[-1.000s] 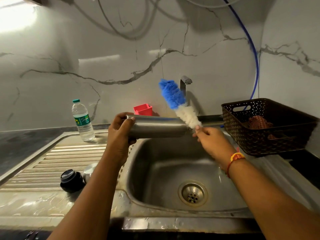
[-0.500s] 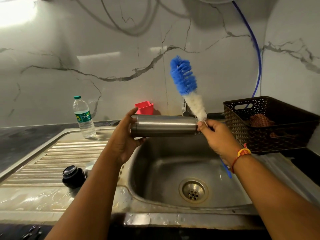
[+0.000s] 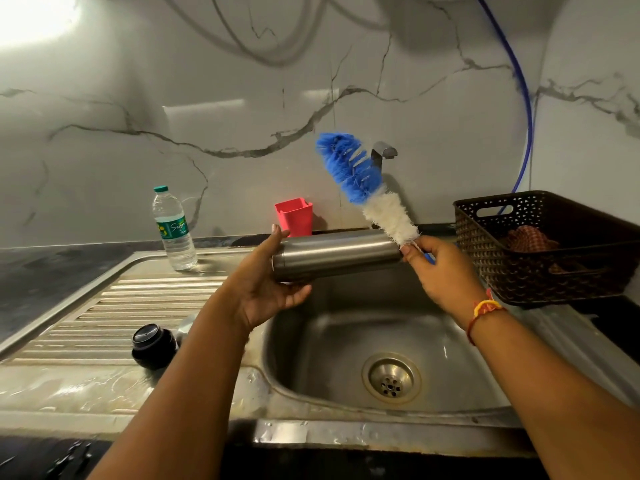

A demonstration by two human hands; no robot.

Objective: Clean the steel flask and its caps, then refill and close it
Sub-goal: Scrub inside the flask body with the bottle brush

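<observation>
Over the sink [image 3: 349, 344] the left hand [image 3: 266, 292] grips the flask [image 3: 336, 254] lying sideways, while the right hand [image 3: 440, 271] pinches the brush [image 3: 363, 188] handle at its mouth, bristles out

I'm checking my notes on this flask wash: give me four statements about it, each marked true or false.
1. The left hand holds the steel flask sideways above the sink. True.
2. The bottle brush is inside the flask. False: the right hand holds it outside, bristles up.
3. A black cap sits on the draining board. True.
4. The water bottle lies on its side. False: it stands upright.
</observation>
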